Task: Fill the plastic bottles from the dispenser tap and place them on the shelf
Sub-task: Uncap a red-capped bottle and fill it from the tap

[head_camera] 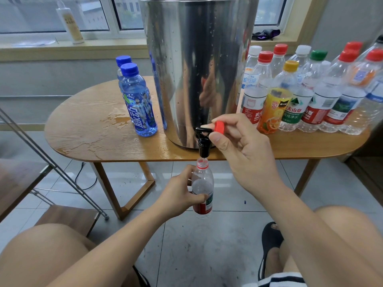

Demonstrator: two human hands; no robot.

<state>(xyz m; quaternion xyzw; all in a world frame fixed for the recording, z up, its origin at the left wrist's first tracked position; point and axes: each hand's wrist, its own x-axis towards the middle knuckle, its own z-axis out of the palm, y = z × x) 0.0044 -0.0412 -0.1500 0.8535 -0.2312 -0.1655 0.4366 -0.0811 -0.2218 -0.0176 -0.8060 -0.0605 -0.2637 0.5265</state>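
Observation:
A tall steel dispenser (199,65) stands on the wooden table (87,129), its black tap (202,141) hanging over the front edge. My left hand (180,193) grips an uncapped clear bottle with a red label (202,189), its mouth right under the spout. My right hand (240,150) holds a red cap (219,127) between its fingers while a fingertip rests on the tap lever. Two blue bottles (138,100) stand left of the dispenser. Several capped clear bottles (310,96) crowd the table's right side.
Spilled water (116,121) pools on the table's left part. A metal-framed wooden shelf (37,183) stands at the left. A white bottle (70,21) and a dark cloth (266,34) lie on the window sill. My knees and a sandalled foot (271,249) are below.

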